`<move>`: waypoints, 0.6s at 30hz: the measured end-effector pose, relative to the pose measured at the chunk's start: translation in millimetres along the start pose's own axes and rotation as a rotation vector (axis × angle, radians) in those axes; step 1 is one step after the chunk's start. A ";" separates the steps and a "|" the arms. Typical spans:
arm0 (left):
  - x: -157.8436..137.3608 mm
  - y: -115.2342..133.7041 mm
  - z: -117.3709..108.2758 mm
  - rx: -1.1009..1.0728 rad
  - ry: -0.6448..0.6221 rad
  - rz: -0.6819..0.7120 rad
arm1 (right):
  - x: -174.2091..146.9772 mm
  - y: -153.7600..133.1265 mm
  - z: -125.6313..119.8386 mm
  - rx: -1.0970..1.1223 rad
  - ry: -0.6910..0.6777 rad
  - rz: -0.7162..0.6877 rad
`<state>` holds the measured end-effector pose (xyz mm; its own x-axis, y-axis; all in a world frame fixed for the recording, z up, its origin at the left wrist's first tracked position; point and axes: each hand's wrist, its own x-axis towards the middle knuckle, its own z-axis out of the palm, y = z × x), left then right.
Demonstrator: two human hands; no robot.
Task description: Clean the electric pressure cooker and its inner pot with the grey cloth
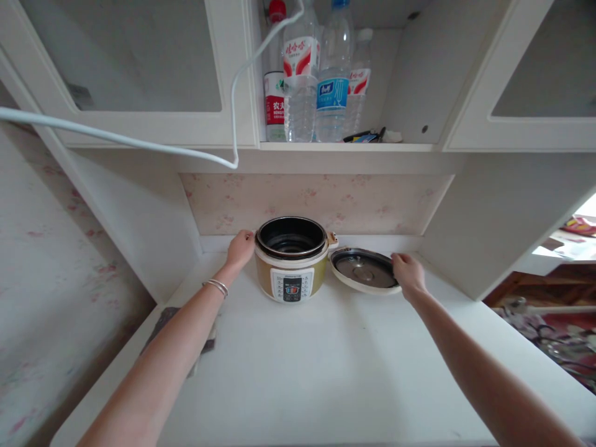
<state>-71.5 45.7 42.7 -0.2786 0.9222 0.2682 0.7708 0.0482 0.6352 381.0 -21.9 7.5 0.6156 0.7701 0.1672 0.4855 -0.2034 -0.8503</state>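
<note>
A gold and white rice cooker point(265, 273) stands upright towards the back of the white counter, its control panel facing me. Its top is uncovered, and the dark inner pot point(291, 239) shows inside. My left hand point(241, 248) is closed on the cooker's left edge near the rim; its fingertips are partly hidden. Just right of the cooker, the round lid point(363, 270) has its dark metal inner side up. My right hand point(408, 273) grips the lid's right edge. Whether the lid is still joined to the hinge piece point(332, 240) is unclear.
Overhead, an open cabinet shelf point(349, 148) holds several plastic bottles point(300, 93). A white cable point(139, 144) hangs across the upper left. Behind my left forearm lies a grey, flat item point(164, 321). Side panels point(507, 211) bound the counter point(302, 372).
</note>
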 end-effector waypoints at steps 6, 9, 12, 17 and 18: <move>17.4 20.5 -3.1 0.156 -0.128 -0.019 | -18.7 -108.9 66.5 -0.155 -0.399 -0.255; 19.9 21.1 -4.5 0.200 -0.164 -0.032 | -21.4 -141.6 93.8 -0.261 -0.456 -0.269; 20.9 22.7 -5.3 0.199 -0.184 -0.034 | -20.4 -155.6 107.9 -0.333 -0.467 -0.258; 15.6 31.1 -3.8 0.097 -0.183 -0.038 | -16.7 -162.1 114.1 -0.323 -0.452 -0.223; 13.2 33.3 -3.9 0.062 -0.167 -0.034 | -16.4 -163.4 114.2 -0.297 -0.447 -0.220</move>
<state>-51.7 58.0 70.3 -0.2102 0.9703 0.1193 0.7979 0.0997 0.5945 220.7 67.8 86.8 0.1902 0.9808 0.0423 0.7655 -0.1212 -0.6319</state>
